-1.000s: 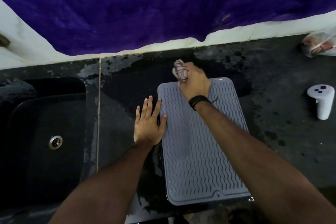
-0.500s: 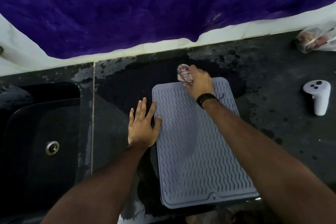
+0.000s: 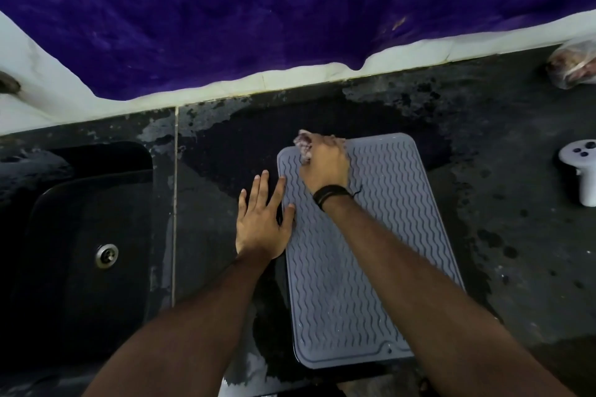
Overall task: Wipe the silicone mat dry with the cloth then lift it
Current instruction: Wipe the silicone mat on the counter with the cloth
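Observation:
A grey silicone mat (image 3: 387,219) with a wavy ribbed surface lies flat on the dark wet counter, its long side running away from me. My right hand (image 3: 325,164) presses a crumpled pinkish cloth (image 3: 303,143) onto the mat's far left corner; most of the cloth is hidden under the fingers. My left hand (image 3: 263,219) lies flat with fingers spread on the counter beside the mat's left edge, its thumb and forefinger touching the mat. A black band circles my right wrist.
A black sink (image 3: 84,245) with a metal drain (image 3: 106,255) sits at the left. A white handheld controller (image 3: 583,171) stands at the right edge. A plastic bag (image 3: 574,69) lies at the far right corner. The purple wall rises behind the counter.
My right hand with the cloth has slid left along the mat's far edge to the left corner. The left hand stays flat at the mat's left edge. The camera has shifted slightly.

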### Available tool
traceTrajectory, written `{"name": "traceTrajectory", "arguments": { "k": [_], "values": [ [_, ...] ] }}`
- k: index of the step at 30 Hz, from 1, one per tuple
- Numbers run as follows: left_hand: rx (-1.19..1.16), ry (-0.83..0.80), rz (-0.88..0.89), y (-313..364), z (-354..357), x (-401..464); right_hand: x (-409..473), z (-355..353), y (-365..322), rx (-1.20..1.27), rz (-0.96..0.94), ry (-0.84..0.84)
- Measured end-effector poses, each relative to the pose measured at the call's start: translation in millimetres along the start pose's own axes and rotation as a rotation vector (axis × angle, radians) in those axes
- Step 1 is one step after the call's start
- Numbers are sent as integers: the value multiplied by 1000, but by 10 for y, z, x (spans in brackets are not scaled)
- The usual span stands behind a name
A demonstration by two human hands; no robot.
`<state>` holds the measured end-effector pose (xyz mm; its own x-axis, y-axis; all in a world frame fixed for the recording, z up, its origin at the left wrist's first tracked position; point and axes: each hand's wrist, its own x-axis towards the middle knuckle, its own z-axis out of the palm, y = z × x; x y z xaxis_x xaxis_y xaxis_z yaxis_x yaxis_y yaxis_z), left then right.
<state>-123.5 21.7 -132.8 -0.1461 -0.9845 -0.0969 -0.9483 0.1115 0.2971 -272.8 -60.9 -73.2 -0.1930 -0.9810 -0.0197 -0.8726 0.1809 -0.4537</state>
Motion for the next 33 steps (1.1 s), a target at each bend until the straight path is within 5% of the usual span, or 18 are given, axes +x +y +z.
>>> {"name": "traceTrajectory", "arguments": {
  "k": [5,9,18,24,33],
  "values": [
    [13,-7,-8,12,-2,15,5,64,-137,-107,-242,37],
    [12,-4,-10,23,-6,4,49,62,-80,-193,-394,-142],
    [10,10,-14,15,3,-4,-504,-175,243,-283,-446,-256],
    [6,11,-4,23,-17,-5,-204,-294,49,-291,-404,-85],
    [28,25,-18,24,24,-8,-402,-39,97,-433,-431,-184]
  ]
}}
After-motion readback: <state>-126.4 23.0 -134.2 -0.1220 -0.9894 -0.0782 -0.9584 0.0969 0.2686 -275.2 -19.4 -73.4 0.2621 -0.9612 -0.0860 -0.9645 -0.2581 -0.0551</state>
